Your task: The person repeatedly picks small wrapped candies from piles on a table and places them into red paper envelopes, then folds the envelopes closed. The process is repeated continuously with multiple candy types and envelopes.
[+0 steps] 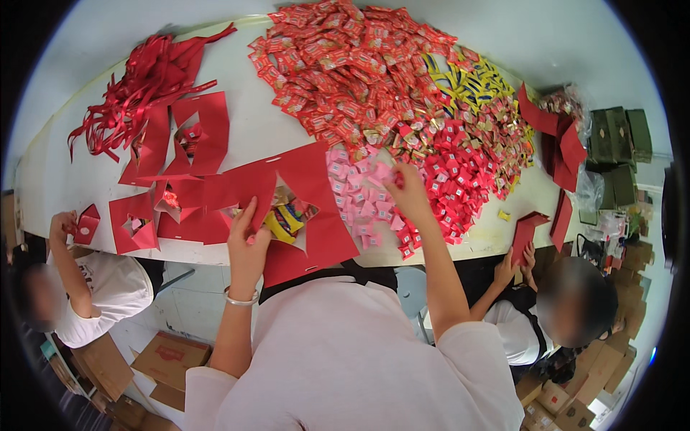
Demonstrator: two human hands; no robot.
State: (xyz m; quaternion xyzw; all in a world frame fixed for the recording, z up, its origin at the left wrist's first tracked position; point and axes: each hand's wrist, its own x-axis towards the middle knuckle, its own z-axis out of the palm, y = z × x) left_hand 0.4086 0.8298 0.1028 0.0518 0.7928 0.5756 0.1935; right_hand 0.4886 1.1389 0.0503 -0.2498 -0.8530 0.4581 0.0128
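Head view: one large red card (327, 237), lying open at the near edge of the white table (248, 72), before the person, a yellow packet (285, 223) showing in its opening; one left hand (248, 241), over the card beside the packet, fingers curled, whether it holds anything cannot be told; one right hand (411, 192), fingertips close together at the pink sweets (357, 190), whether one is pinched cannot be told; red sweets (456, 176), heaped right of that hand; orange-red packets (345, 65), large heap beyond; red ribbons (144, 82), piled far left
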